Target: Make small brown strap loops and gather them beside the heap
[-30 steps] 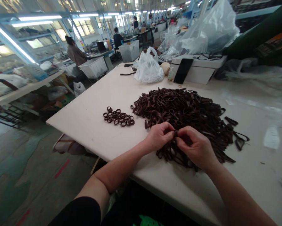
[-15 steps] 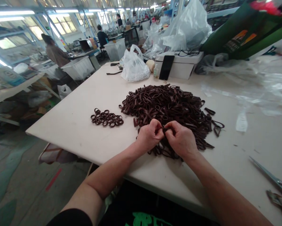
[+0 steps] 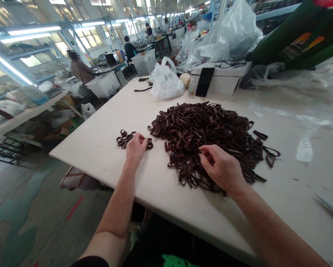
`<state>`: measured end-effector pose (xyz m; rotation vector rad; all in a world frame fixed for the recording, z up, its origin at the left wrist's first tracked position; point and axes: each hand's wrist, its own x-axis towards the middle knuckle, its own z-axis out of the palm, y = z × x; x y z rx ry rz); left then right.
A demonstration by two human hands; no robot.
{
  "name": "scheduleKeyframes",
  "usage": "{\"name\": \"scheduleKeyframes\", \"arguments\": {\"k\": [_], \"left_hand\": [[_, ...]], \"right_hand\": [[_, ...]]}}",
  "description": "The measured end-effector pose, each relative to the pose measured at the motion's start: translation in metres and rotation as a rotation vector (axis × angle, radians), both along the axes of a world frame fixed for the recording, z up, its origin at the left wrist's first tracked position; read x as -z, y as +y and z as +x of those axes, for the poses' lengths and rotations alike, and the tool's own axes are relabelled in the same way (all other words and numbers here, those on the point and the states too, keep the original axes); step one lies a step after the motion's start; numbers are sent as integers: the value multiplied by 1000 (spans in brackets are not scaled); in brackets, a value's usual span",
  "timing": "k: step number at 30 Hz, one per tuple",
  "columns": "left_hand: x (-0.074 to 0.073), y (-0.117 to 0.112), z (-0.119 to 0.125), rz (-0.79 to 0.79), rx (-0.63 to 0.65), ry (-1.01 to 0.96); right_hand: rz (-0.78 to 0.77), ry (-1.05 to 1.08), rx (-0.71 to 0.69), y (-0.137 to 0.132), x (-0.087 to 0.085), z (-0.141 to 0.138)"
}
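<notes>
A large heap of dark brown strap loops (image 3: 211,129) lies on the cream table (image 3: 105,129). To its left sits a small cluster of rolled brown rings (image 3: 124,138). My left hand (image 3: 136,146) rests on the right end of that cluster, fingers curled down over the rings; what it holds, if anything, is hidden. My right hand (image 3: 220,167) lies on the near edge of the big heap, its fingers bent and pinching at the loops.
At the table's back stand a white plastic bag (image 3: 166,81), a white box (image 3: 224,76) with a black phone (image 3: 204,82) leaning on it, and clear plastic sheeting (image 3: 300,92). Scissors (image 3: 332,209) lie at the right edge. People work at distant benches to the left.
My hands were together at the heap's near edge, working one loop. My left hand has since moved left to the small ring cluster; my right hand stays on the heap.
</notes>
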<state>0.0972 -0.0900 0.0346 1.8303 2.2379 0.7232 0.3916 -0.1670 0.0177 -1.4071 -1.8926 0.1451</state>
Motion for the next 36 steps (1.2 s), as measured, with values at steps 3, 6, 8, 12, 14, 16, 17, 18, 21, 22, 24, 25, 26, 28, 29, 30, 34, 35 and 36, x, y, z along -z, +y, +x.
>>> {"name": "scheduleKeyframes", "arguments": {"k": [3, 6, 8, 12, 14, 16, 17, 18, 21, 22, 24, 25, 26, 28, 29, 30, 34, 35, 36], "left_hand": [[5, 3, 23, -37, 155, 7], [11, 8, 50, -103, 271, 32], [15, 13, 58, -123, 303, 1], [19, 15, 53, -105, 318, -78], [18, 13, 51, -87, 325, -183], [15, 9, 55, -73, 360, -426], [14, 7, 59, -72, 385, -571], [12, 5, 65, -78, 409, -713], [9, -5, 87, -77, 458, -976], [9, -9, 95, -50, 468, -1013], [10, -18, 110, 54, 511, -989], [11, -24, 116, 122, 551, -916], [12, -29, 122, 194, 605, -815], [14, -37, 129, 342, 733, -594], [15, -39, 131, 409, 792, -503], [15, -41, 131, 463, 842, -438], [17, -47, 130, 466, 905, -406], [17, -48, 130, 408, 876, -445], [17, -50, 131, 337, 835, -503]], "right_hand": [[12, -20, -24, 0, 0, 0], [21, -32, -24, 0, 1, 1], [21, -35, -31, 0, 2, 2], [33, -19, -51, 0, 3, 2], [18, 37, -63, 0, 2, 0], [-18, 113, -75, 0, 1, -1], [-39, 145, -77, 0, 1, -2], [-61, 170, -74, 0, 1, -3], [-161, 296, -62, 0, 0, -5], [-227, 390, -76, 0, 0, -5], [-421, 650, -136, 0, -2, -7], [-532, 789, -170, 1, -2, -8], [-636, 913, -197, 1, -2, -9], [-770, 1081, -212, 2, -2, -9], [-798, 1125, -208, 2, -2, -9], [-804, 1146, -201, 3, -1, -9], [-670, 992, -177, 6, -2, -3], [-597, 895, -165, 6, -2, -2], [-516, 792, -149, 6, -3, 0]]}}
